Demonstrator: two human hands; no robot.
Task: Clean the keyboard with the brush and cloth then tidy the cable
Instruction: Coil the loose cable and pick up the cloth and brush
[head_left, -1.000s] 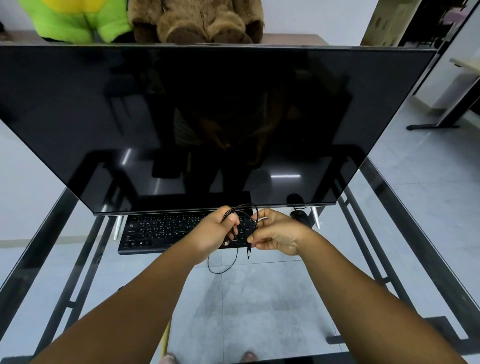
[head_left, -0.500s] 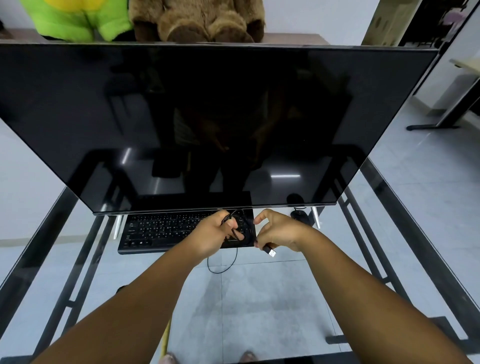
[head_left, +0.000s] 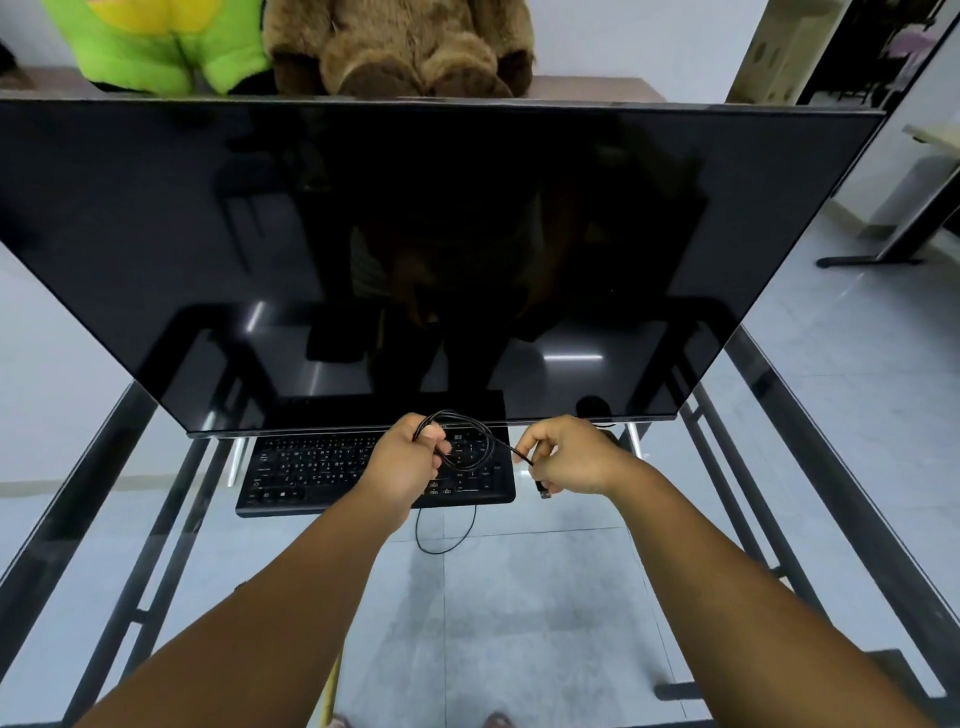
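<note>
**Cable coiling over the keyboard: keep the loops even**

Cable (head_left: 470, 436) is the job now: thin and black, it is gathered in loops above the black keyboard (head_left: 322, 467), which lies on the glass desk (head_left: 857, 519) just under the lower edge of the dark monitor (head_left: 415, 234).

On the left, the left hand (head_left: 402, 467) has its fingers curled round the bundled loops, pinching them where they cross. One slack loop hangs below that hand, over the desk's glass top. To the right, the right hand (head_left: 571, 457) pinches the free end of the cable, with the plug (head_left: 543, 491) dangling just beneath its fingers.

To do this step well, I judge that the right hand should feed the end round in a loop matching those already held, without twisting it, while the left hand holds the crossing point firmly so the coil does not spring apart. The hanging slack needs taking up too.

The key legends are too small to read, and no brand or label is legible on the monitor, keyboard or cable.
</note>
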